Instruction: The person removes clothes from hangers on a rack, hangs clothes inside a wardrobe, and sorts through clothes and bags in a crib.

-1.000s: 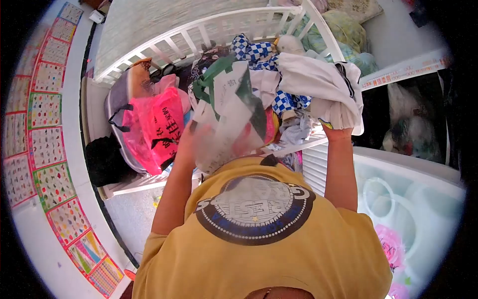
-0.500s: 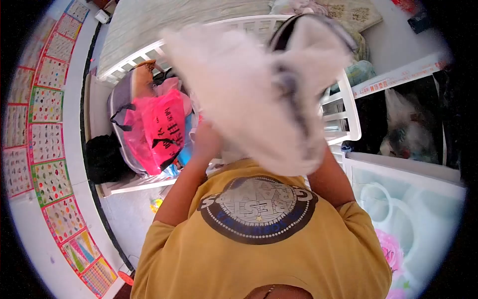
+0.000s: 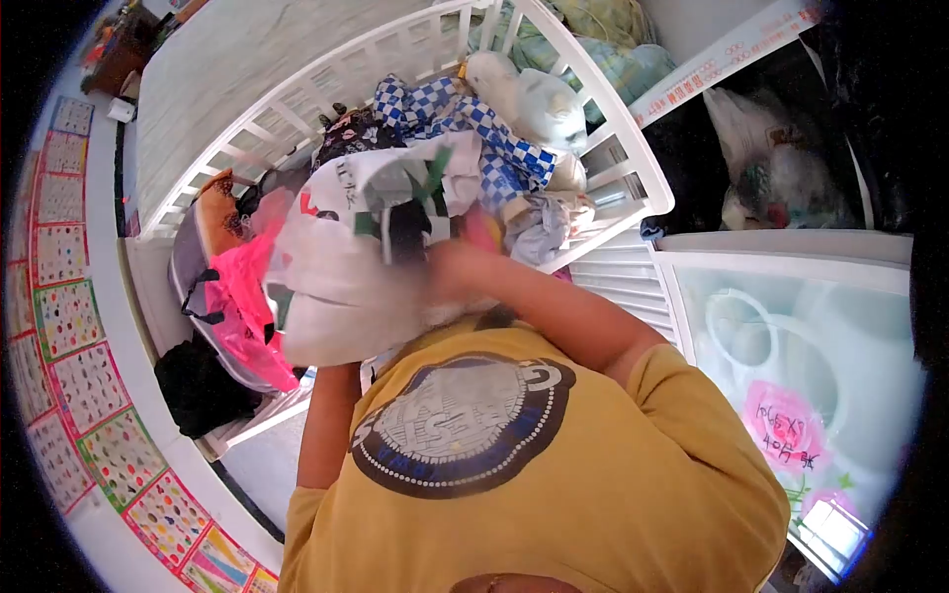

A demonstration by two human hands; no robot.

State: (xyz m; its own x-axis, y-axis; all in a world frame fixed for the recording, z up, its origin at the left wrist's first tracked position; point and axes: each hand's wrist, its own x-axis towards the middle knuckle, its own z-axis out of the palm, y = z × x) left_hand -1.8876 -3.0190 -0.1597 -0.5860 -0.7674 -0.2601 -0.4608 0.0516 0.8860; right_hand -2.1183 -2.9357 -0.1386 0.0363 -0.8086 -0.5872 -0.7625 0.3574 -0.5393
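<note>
A large white cloth item [image 3: 351, 296] with printed marks, dark green bands and a black patch is bunched up in front of my chest. My left forearm reaches up beneath it, and the cloth hides my left hand. My right hand [image 3: 457, 274] is at the right side of the cloth, beside the black patch. Motion smears its fingers, so their grip does not show. Behind the cloth lie a blue-and-white checked fabric [image 3: 504, 148] and a dark flowered fabric [image 3: 356, 133], inside a white slatted crib [image 3: 613, 128].
On the left in the crib are a pink plastic bag [image 3: 242, 306] and an orange-and-grey bundle [image 3: 213, 222]. A black item [image 3: 203, 385] hangs at its corner. To the right stand a white flower-patterned surface [image 3: 781, 356] and a dark compartment holding plastic bags [image 3: 781, 163]. Picture charts [image 3: 94, 390] line the left wall.
The white cloth has come down and to the left, uncovering the checked fabric in the crib. My right hand has come into sight, and my view has turned.
</note>
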